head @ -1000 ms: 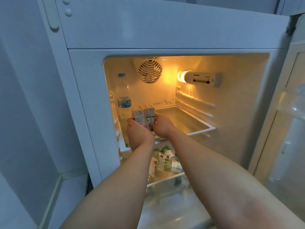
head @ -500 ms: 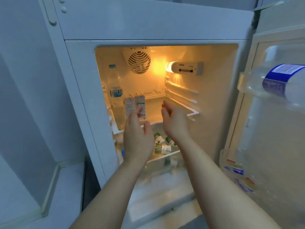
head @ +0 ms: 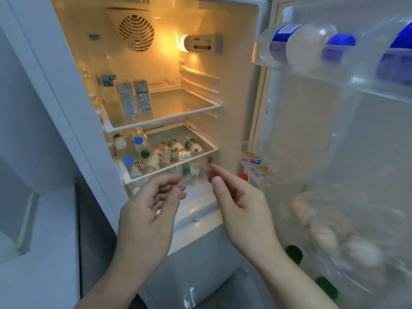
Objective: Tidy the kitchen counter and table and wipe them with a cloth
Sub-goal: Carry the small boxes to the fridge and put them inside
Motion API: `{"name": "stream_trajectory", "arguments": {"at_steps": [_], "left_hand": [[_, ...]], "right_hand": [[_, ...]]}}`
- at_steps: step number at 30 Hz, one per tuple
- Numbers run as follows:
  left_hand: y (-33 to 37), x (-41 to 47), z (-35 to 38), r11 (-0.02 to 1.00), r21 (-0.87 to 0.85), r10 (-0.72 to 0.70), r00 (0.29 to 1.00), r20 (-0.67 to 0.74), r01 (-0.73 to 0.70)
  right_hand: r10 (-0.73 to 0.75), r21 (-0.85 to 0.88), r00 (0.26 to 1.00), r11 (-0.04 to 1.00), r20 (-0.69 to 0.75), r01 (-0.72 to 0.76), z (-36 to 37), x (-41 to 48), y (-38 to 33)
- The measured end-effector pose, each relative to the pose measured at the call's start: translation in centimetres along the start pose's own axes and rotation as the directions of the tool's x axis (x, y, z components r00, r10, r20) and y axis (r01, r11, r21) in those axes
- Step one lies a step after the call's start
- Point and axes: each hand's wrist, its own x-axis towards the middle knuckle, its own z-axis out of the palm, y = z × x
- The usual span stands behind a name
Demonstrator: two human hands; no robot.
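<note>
Two small drink cartons (head: 135, 99) stand upright side by side on the left of the fridge's upper glass shelf (head: 178, 114), next to a tall water bottle (head: 104, 85). My left hand (head: 149, 210) and my right hand (head: 240, 204) hover empty in front of the fridge, below the lower shelf, with fingers loosely curled. Neither hand touches anything.
The lower shelf (head: 171, 168) holds several small bottles lying and standing. The open fridge door (head: 345, 141) stands on the right, with large water bottles (head: 305, 46) in its top rack and more items below. A white ledge (head: 44, 219) lies at the left.
Both hands let go of the two cartons on the upper shelf and drew back and down out of the fridge. The view moved closer and to the right.
</note>
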Motion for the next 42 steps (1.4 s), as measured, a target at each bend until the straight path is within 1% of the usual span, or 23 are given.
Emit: {"name": "stream_trajectory", "arguments": {"at_steps": [4,9,13,18,21,23,25,28,30,32,34,35,36,37,38,40,41,42], "left_hand": [[0.8,-2.5,1.6,1.0,-0.002,0.009,0.999,0.037,-0.009],[2.8,-3.9,3.6,0.998,-0.022,0.056,0.998,0.001,-0.056],[4.0,-5.8,5.0,0.998,-0.017,0.061,0.997,-0.045,-0.062],[4.9,-10.1,6.1,0.998,0.033,0.052,0.994,-0.098,-0.049],[5.9,-12.6,6.4,1.0,0.018,0.02,0.988,-0.153,-0.018],[6.4,-14.3,6.7,1.0,0.01,0.006,0.985,-0.173,-0.005],[6.8,-15.8,6.9,1.0,0.027,0.007,0.988,-0.156,-0.002],[7.5,-17.6,7.6,0.998,0.055,-0.014,0.997,-0.076,0.018],[7.9,-18.7,8.0,0.998,0.067,-0.012,1.0,0.013,0.011],[7.9,-19.7,8.2,0.993,0.12,0.001,0.991,0.131,-0.017],[7.8,-20.6,8.4,0.984,0.171,-0.002,0.965,0.263,-0.045],[7.8,-21.0,8.4,0.982,0.179,-0.005,0.949,0.317,-0.054],[7.9,-21.5,8.3,0.98,0.187,-0.006,0.933,0.361,-0.066],[8.0,-21.9,8.3,0.977,0.197,-0.005,0.918,0.397,-0.08],[8.0,-22.3,8.3,0.973,0.209,-0.001,0.907,0.422,-0.097],[7.9,-22.9,8.2,0.965,0.228,0.015,0.894,0.447,-0.13],[7.7,-23.3,8.1,0.962,0.233,0.019,0.89,0.456,-0.14],[7.6,-23.6,8.0,0.961,0.236,0.017,0.887,0.462,-0.142]], "right_hand": [[0.009,-0.02,0.999,1.0,-0.051,-0.01,-2.0,-3.2,-0.1],[-0.014,-0.056,0.996,0.998,-0.084,0.009,-4.5,-5.5,-0.7],[-0.015,0.007,0.998,1.0,-0.067,0.016,-6.2,-7.1,-1.3],[-0.078,0.009,0.997,0.997,-0.012,0.078,-8.6,-9.5,-1.5],[-0.102,-0.007,0.994,0.995,0.029,0.102,-10.2,-11.5,-2.1],[-0.139,-0.022,0.99,0.99,0.024,0.14,-11.4,-12.8,-2.5],[-0.204,-0.058,0.979,0.977,-0.015,0.203,-12.7,-14.2,-3.0],[-0.313,-0.175,0.939,0.942,-0.142,0.287,-15.3,-16.2,-4.0],[-0.414,-0.304,0.874,0.892,-0.254,0.335,-17.4,-17.6,-4.3],[-0.486,-0.441,0.792,0.842,-0.37,0.311,-19.1,-18.7,-3.8],[-0.46,-0.48,0.722,0.854,-0.517,0.2,-20.7,-19.7,-3.2],[-0.426,-0.467,0.696,0.872,-0.577,0.146,-21.5,-20.1,-3.1],[-0.377,-0.443,0.689,0.892,-0.618,0.091,-22.3,-20.5,-3.1],[-0.297,-0.404,0.706,0.915,-0.642,0.018,-23.0,-20.8,-3.0],[-0.194,-0.354,0.741,0.933,-0.643,-0.063,-23.6,-21.0,-2.8],[0.028,-0.241,0.808,0.948,-0.589,-0.209,-24.3,-21.1,-1.9],[0.085,-0.224,0.825,0.943,-0.558,-0.248,-24.4,-21.2,-1.3],[0.107,-0.234,0.833,0.933,-0.543,-0.272,-24.4,-21.4,-0.8]]}}
